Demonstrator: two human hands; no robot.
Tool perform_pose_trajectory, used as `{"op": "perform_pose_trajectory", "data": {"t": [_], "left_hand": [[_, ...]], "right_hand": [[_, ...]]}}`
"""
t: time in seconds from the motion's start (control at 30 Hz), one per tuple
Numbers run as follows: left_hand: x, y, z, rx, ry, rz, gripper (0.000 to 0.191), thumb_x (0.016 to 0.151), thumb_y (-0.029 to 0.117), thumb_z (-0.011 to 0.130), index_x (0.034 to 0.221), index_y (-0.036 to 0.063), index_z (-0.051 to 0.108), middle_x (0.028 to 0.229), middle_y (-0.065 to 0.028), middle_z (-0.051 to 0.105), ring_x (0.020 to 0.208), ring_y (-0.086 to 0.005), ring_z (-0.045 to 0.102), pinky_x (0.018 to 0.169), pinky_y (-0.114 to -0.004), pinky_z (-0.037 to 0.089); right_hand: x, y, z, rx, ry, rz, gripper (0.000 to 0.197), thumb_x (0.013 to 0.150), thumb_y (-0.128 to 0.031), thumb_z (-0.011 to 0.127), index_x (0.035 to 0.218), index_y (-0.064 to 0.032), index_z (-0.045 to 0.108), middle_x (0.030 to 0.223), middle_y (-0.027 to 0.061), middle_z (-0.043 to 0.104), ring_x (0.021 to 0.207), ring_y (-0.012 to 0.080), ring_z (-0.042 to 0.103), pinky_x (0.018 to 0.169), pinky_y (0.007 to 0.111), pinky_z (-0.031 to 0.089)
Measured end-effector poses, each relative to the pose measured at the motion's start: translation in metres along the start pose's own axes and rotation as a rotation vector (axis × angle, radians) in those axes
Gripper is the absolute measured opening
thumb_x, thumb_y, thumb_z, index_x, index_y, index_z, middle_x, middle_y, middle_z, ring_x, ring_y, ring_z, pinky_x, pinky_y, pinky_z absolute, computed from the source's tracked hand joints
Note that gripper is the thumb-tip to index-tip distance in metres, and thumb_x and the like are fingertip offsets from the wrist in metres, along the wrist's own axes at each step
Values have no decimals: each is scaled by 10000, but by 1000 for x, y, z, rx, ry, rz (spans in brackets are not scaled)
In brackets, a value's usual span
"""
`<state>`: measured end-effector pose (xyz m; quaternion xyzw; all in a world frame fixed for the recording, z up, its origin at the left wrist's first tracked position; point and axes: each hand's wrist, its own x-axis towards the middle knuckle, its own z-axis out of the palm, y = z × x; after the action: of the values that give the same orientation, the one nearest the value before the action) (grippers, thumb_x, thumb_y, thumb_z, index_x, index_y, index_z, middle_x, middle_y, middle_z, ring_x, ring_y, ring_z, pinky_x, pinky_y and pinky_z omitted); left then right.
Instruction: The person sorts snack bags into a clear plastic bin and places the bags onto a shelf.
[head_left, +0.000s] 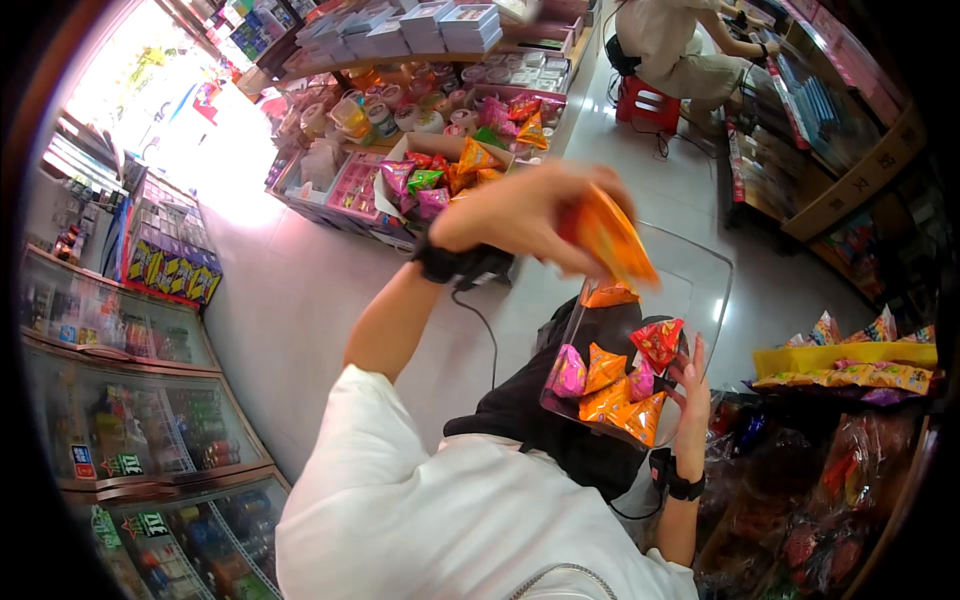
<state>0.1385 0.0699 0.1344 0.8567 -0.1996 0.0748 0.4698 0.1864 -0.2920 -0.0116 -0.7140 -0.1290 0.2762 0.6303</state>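
Observation:
My left hand (536, 214) is closed around an orange pyramid-shaped snack packet (615, 236), blurred by motion, above the far end of a clear plastic box (694, 281). Something red shows beside it in the grip. The box rests over my lap, and my right hand (690, 382) grips its right side. Several pyramid packets lie inside: a red packet (658, 343) near my right fingers, a pink packet (569, 373) at the left wall, and orange packets (606, 367) between. One more orange packet (611, 294) sits partly beneath my left hand.
An open carton (386, 199) of similar packets stands ahead, by tubs (409, 118) and stacked boxes (471, 28). Glass-door coolers (142, 405) line the left. A yellow tray (844, 360) of snacks is at right. A person (686, 45) sits on a red stool (646, 105).

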Motion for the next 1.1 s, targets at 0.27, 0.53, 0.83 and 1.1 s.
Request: {"op": "perform_pose_trajectory", "data": {"t": [0.27, 0.53, 0.83, 1.1], "left_hand": [[-144, -174, -117, 432, 818, -561, 619, 815, 396, 900, 1279, 53, 676, 1074, -114, 760, 976, -222, 731, 887, -335, 571], [-172, -296, -132, 785, 543, -738, 624, 771, 476, 893, 1257, 137, 698, 1234, -190, 616, 1177, -370, 608, 1021, -454, 498], [-197, -343, -135, 851, 633, -445, 740, 783, 411, 906, 1392, 112, 609, 1331, -184, 585, 1285, -379, 518, 1096, -469, 444], [-140, -214, -85, 502, 759, -447, 496, 979, 212, 769, 1375, -11, 570, 1322, -145, 578, 1176, -236, 615, 1022, -356, 510]], "right_hand": [[7, 9, -2, -9, 23, 24, 795, 1038, -599, 462, 1690, -185, 277, 1512, 186, 533, 1332, 310, 551, 1084, 451, 448], [8, 7, -4, -14, 23, 52, 790, 1038, -591, 477, 1689, -188, 283, 1521, 181, 528, 1333, 293, 550, 1085, 445, 450], [-1, -7, 1, -12, 47, 64, 771, 1047, -581, 470, 1687, -190, 290, 1546, 174, 517, 1325, 264, 554, 1092, 425, 440], [3, 6, -7, 134, 125, 21, 457, 1073, -158, 603, 1494, 11, 547, 1344, 42, 633, 1210, 116, 570, 1058, 297, 445]]}}
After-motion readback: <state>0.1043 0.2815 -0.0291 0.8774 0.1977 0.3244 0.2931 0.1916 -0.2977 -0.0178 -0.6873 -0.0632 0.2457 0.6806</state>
